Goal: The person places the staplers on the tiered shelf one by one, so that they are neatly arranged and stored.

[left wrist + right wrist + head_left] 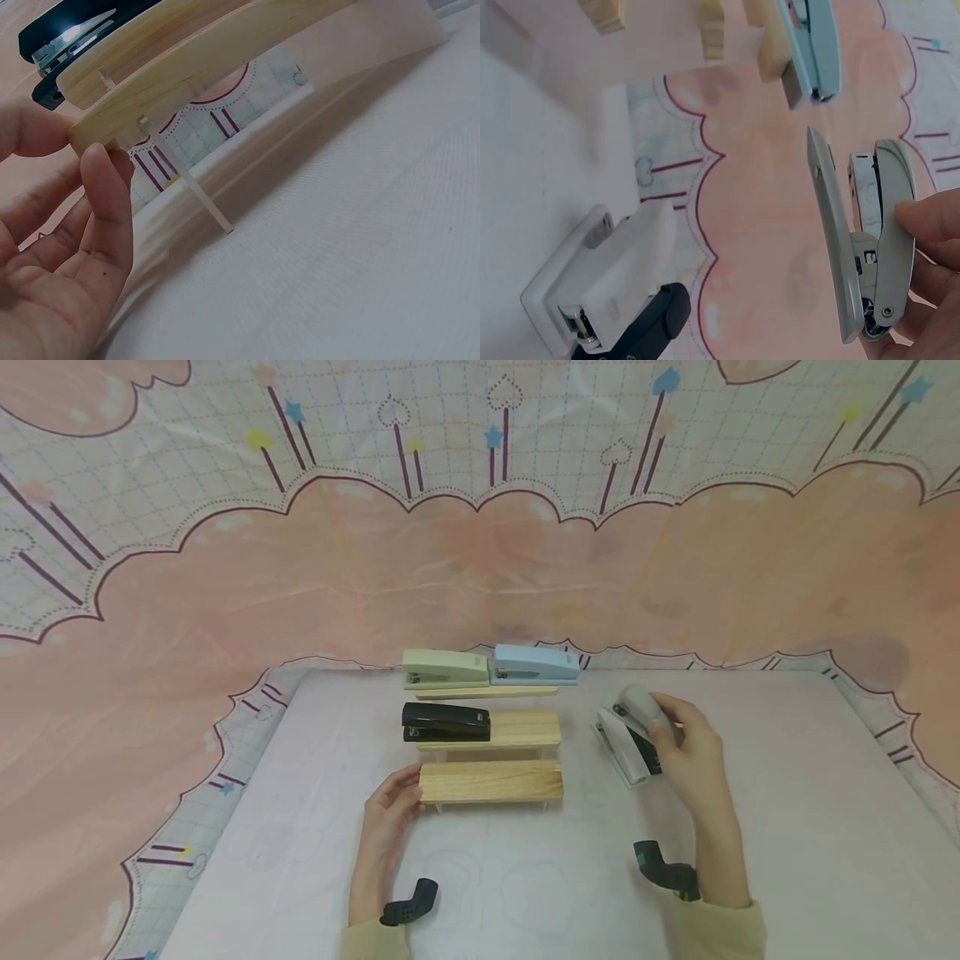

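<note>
My left hand [390, 814] pinches the left end of the lowest wooden step [491, 781] of a tiered rack. Thumb and fingers meet at its rounded corner in the left wrist view. Over on the right, my right hand [693, 760] holds a grey stapler [896, 247] by its top arm, raised off the table. Below it a white stapler [615, 277] lies on the table, with a black, round-ended thing [656, 326] beside it, partly hidden. A black stapler [446, 722] sits on the left part of the middle step [525, 728].
On the top step [487, 692] a green stapler [445, 668] and a light blue stapler [536, 665] stand end to end. Clear-looking supports hold the rack above the white table [300, 860]. A patterned peach cloth [480, 577] hangs behind it.
</note>
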Tool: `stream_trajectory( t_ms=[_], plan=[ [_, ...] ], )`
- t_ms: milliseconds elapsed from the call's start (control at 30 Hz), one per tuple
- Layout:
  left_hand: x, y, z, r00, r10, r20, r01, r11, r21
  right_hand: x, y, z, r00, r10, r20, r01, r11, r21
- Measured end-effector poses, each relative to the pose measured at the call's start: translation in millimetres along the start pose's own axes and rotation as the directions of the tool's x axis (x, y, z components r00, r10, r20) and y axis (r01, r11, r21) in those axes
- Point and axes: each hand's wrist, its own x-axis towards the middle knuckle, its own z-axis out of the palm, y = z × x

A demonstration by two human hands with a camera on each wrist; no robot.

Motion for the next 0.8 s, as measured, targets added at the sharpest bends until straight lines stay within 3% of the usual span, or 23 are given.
stream_trajectory(
  t_ms=[300, 567, 800],
  plan=[
    [-0.4, 0.8, -1.3, 0.999, 0.028, 0.015, -0.028, 1.0, 0.002, -2.5, -15, 9, 0.998, -0.047, 0.03, 0.046, 0.999, 0.023],
    [-1.2, 3.8, -1.8, 1.0, 0.022, 0.015, -0.021, 1.0, -0.01, -0.8, -20, 22, 0.989, -0.14, 0.038, 0.138, 0.99, 0.033],
    [-1.1, 2.8, -1.3, 1.0, 0.008, 0.025, -0.007, 0.999, -0.037, 0.9, -25, 33, 0.988, -0.145, 0.061, 0.145, 0.989, 0.01]
  ],
)
